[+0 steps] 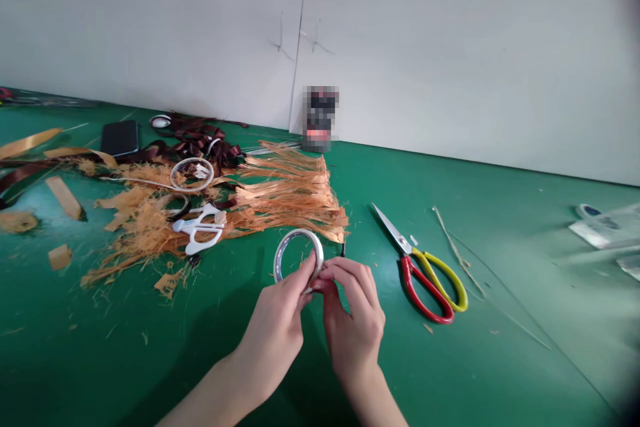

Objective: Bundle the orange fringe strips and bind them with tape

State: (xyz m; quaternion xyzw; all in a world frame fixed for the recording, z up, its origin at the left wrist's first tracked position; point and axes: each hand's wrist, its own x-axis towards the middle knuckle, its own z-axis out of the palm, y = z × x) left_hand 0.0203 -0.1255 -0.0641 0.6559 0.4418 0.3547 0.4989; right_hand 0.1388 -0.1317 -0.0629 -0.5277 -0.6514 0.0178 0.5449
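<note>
My left hand (280, 320) grips a narrow roll of white tape (299, 235), thumb on the near side of the ring. Against the roll's right edge, my right hand (356, 313) has its thumb and fingertips pinched together. Whatever is between those fingertips is too small to make out; it may be the tape's end. Just beyond both hands lies a fringe of orange-brown strands (295, 197). To the right, scissors (420, 267) with one red and one yellow handle rest on the green table, blades pointing away and left.
White-handled scissors (200, 228), another white ring (174, 177) and frayed orange fibres (143, 233) clutter the left. Behind them are brown ribbon (210, 147) and a dark phone (120, 138). A blurred box (320, 120) stands against the white wall (450, 47). Clear plastic packets (610, 230) lie far right.
</note>
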